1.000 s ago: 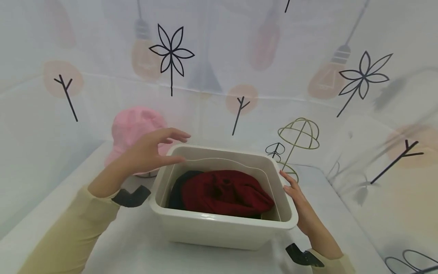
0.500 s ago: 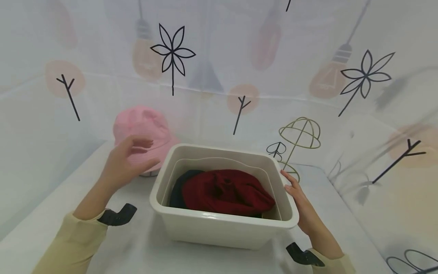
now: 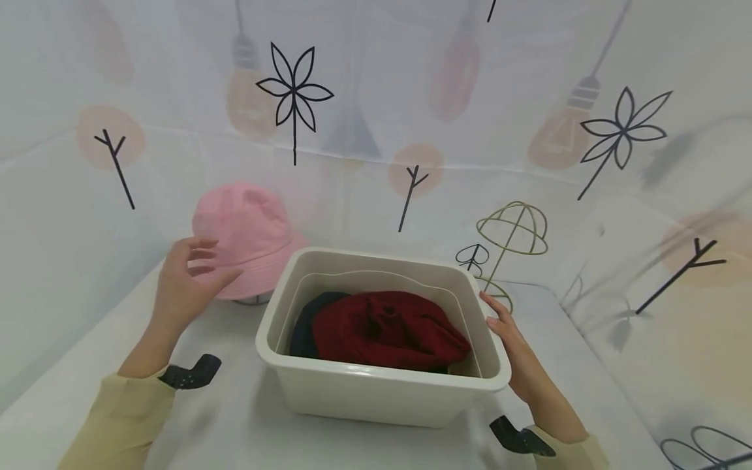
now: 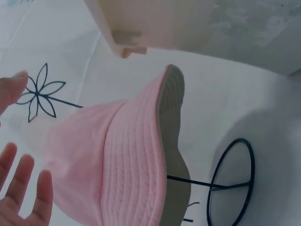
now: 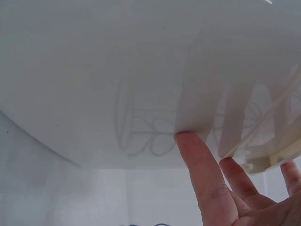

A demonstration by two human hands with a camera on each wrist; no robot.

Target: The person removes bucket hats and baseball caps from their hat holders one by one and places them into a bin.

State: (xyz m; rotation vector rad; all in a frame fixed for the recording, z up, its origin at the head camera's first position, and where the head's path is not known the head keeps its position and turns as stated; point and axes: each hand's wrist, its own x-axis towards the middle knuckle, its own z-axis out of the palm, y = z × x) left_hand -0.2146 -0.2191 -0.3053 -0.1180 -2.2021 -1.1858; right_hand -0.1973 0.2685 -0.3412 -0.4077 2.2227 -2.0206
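A pink bucket hat (image 3: 252, 228) sits on a wire stand at the back left, its dark ring base (image 4: 253, 165) showing in the left wrist view. My left hand (image 3: 183, 284) is beside the hat's near left side, thumb and fingers spread, holding nothing. A white plastic bin (image 3: 376, 398) stands in the middle. Inside it lies a dark red cloth hat (image 3: 352, 329), over a dark blue-green cloth piece (image 3: 302, 333). My right hand (image 3: 519, 359) touches the bin's right outer wall just under the rim, and the right wrist view shows its fingers extended against the wall.
Behind the bin at the right stands a gold wire hat stand (image 3: 503, 251) with nothing on it. Patterned white cloth (image 3: 364, 196) hangs at the back and sides of the white table (image 3: 217, 424). Dark bands circle both wrists over the sleeves.
My left hand has moved left and back from the bin's left rim, past the front of the pink hat to its left side. The right hand and bin have stayed put.
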